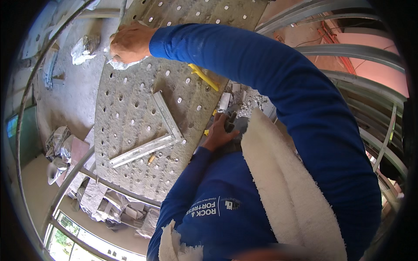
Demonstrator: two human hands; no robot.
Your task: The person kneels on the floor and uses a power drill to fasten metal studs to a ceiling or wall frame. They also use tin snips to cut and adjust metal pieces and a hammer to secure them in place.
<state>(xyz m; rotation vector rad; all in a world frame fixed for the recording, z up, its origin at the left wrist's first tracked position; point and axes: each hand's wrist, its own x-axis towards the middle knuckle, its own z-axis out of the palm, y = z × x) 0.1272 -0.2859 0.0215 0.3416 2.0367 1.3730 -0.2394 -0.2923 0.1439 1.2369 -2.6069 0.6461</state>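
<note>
Right hand [130,42] curled tight, grasping white crumpled sheet [123,65]. Sheet thin, soft-looking, creased, edge ragged; sticks out below knuckles, rest hidden under hand. Lies at far left edge of grey perforated plank [126,95], plank surface dusty, spotted with pale-rimmed holes. Left hand [219,132] close to body, fingers and thumb closed round dark object [230,123], stubby, kind unclear. Between hands: yellow curved bar [203,77]; L-shaped metal piece [173,130], dull silver, dust-streaked, flat on plank.
</note>
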